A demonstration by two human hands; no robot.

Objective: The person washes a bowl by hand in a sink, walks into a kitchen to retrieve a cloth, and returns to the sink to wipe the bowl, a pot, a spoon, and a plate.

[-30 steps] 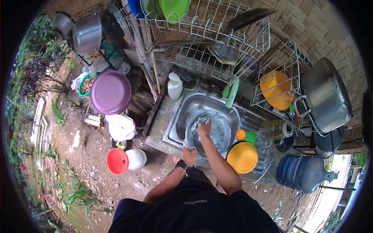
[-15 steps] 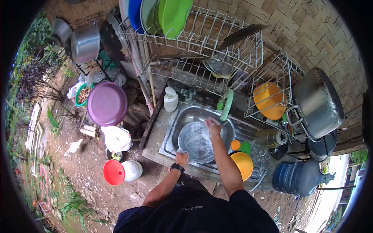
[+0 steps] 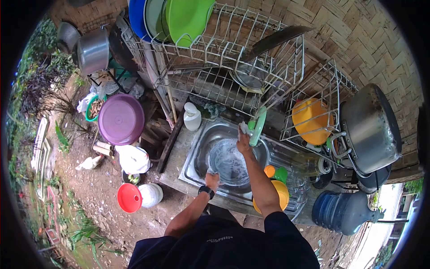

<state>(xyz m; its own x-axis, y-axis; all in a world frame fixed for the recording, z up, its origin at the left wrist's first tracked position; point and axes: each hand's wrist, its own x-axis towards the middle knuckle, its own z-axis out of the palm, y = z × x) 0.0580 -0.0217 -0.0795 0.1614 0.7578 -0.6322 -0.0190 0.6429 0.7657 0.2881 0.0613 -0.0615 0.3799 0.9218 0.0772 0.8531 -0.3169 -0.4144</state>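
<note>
Sudsy bowl (image 3: 230, 158): sits inside the metal sink (image 3: 218, 131), foam across its floor.
Left hand (image 3: 212, 180): pinches the bowl's near-left rim, fingers curled.
Right hand (image 3: 243, 141): hangs beside the green tap (image 3: 258, 127), foamy at the fingertips; can't make out whether spread or pinching.

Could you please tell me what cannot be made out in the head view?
In the head view:
Basin: suds hide much of its bottom.
Yellow bowl: partly hidden by the right forearm.
Shirt lettering: too small to read.
Right hand: too small to tell whether it touches the green tap.
</note>
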